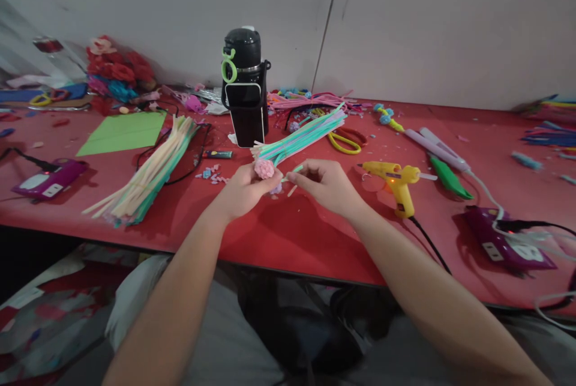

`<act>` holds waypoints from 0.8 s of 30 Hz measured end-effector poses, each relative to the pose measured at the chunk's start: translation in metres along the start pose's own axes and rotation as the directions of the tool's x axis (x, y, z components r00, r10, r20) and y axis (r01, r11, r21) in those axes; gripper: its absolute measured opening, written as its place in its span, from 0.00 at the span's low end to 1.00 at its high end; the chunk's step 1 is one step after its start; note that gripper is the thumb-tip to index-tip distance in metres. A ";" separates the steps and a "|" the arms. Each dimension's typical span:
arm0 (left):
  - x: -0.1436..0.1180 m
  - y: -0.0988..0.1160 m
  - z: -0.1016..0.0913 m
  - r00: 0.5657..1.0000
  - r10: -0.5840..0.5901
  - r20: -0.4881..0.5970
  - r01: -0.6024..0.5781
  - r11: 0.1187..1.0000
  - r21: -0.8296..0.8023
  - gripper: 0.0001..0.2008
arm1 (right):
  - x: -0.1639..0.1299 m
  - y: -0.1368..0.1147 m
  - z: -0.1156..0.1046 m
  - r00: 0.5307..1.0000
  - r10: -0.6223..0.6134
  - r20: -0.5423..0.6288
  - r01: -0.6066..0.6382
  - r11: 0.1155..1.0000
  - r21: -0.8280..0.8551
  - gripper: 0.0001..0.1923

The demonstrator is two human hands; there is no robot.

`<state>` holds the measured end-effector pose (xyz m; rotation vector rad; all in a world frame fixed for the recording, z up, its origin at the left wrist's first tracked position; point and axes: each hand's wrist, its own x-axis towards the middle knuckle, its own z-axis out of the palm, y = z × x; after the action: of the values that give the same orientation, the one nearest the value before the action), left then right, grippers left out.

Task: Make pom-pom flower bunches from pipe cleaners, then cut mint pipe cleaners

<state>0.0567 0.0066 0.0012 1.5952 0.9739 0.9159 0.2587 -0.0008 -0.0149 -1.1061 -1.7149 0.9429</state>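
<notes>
Nearest, over the front of the red table: left hand closed on a pink fuzzy ball and the gathered ends of a mint-green pipe cleaner bundle. Right hand just beside, thumb and forefinger pinched on a short green piece. Bundle's long axis slanting up and away to the right, far ends fanned out above the yellow-handled scissors. To the right, a yellow glue gun standing on the table, nozzle pointing left toward the hands. To the left, a loose sheaf of cream and green pipe cleaners lying diagonally. Farther back, a black bottle upright with lid shut, contents hidden, green ring at its neck, a white-edged phone leaning against it. No readable writing anywhere.
</notes>
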 end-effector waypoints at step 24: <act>-0.004 0.007 -0.001 0.990 -0.102 0.096 0.112 0.989 -0.101 0.12 | -0.004 -0.009 -0.006 0.973 0.068 0.219 -0.133 0.946 0.296 0.10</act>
<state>0.0552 0.0016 0.0080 1.4683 0.9234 0.8015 0.2621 -0.0063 -0.0056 -0.9193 -1.6117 1.3809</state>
